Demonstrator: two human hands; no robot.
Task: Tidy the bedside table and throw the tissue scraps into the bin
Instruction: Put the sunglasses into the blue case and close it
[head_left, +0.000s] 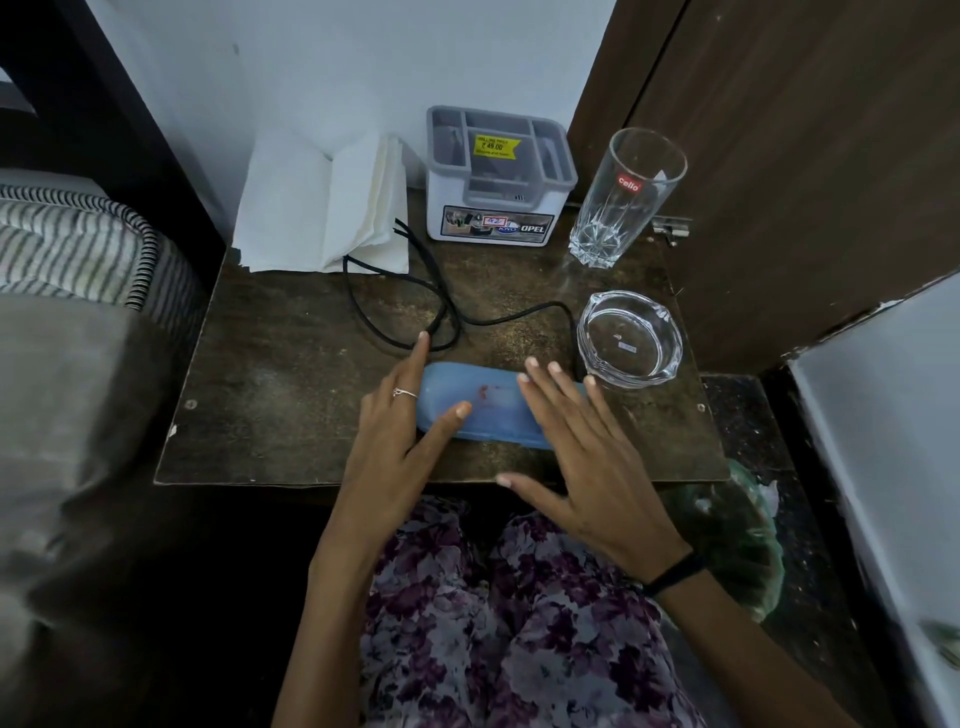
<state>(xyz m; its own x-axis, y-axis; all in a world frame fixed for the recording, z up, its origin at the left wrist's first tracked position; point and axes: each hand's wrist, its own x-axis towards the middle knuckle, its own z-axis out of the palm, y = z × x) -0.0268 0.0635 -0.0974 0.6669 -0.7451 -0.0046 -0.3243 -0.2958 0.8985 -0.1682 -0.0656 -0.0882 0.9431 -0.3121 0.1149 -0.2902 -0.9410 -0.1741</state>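
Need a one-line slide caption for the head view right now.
Both hands, left hand and right hand, rest open on a blue case beside a glass ashtray on the bedside table.

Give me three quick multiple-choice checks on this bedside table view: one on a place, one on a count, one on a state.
1. Where is the round clear glass ashtray?
A. right side of the dark wooden table top
B. beside the stack of white paper tissues
C. on the floor

2. How many tall clear drinking glasses stand on the table?
A. none
B. one
C. three

3. How are both hands on the flat light-blue pouch?
A. clenched fists
B. open, fingers spread
C. pinching the black cable

A: it sits near the right edge, in front of the tall glass.
B: only one stands there, beside the grey-and-white plastic organiser box.
B: left hand and right hand lie flat.
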